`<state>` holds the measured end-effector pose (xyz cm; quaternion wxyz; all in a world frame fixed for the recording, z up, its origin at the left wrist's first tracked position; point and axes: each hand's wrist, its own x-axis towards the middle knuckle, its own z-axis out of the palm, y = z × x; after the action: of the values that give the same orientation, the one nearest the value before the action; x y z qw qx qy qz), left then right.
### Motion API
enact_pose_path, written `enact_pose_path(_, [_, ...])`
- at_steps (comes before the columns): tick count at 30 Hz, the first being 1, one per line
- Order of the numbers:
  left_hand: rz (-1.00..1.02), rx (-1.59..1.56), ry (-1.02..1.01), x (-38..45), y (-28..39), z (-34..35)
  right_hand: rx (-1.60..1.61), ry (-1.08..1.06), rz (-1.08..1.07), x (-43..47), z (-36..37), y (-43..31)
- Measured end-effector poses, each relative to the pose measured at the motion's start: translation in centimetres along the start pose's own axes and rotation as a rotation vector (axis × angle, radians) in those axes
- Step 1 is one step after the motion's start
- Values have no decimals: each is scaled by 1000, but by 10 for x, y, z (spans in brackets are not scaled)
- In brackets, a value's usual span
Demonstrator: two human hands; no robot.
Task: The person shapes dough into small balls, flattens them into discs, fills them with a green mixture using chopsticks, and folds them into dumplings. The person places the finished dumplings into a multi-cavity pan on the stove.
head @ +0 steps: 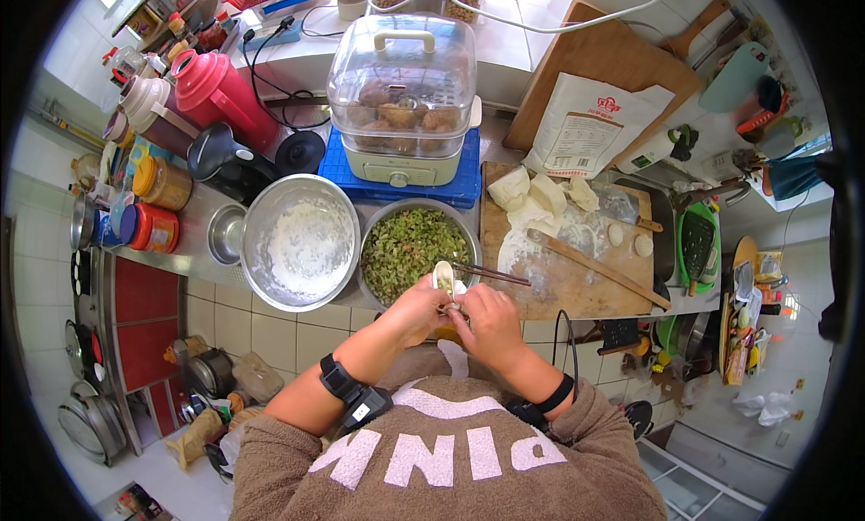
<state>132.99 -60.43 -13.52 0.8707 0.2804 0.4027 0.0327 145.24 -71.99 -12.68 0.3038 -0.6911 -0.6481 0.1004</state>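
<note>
A dumpling wrapper (443, 273), folded around some chopped green filling, is held between both hands over the near rim of a metal bowl. My left hand (420, 311) cups it from the left. The fingers of my right hand (492, 318) pinch its near edge; the exact finger contact is partly hidden. Chopped green filling (402, 254) fills the metal bowl (367, 231) just beyond. A pair of dark chopsticks (499, 275) leans in that bowl, with their ends reaching over the wooden board (574, 298).
On the board lie a rolling pin (601, 269), dough pieces (547, 194), small dough discs (643, 245) and a knife (649, 224). A floury metal bowl (307, 244) stands left. Behind are an electric steamer (405, 163) on a blue base and a flour bag (598, 125). A sink (665, 240) is right.
</note>
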Motion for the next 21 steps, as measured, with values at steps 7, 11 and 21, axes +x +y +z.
enact_pose_path(7, [-16, -216, -147, -2, 5, -8, 184, 102, 24, 0, 1, 12])
enact_pose_path(11, [142, -118, -238, -7, 4, -7, 530, 92, 288, 2, -6, 14])
enact_pose_path(21, [365, 64, -348, -13, -7, -7, 1141, 39, 556, 10, -17, 9])
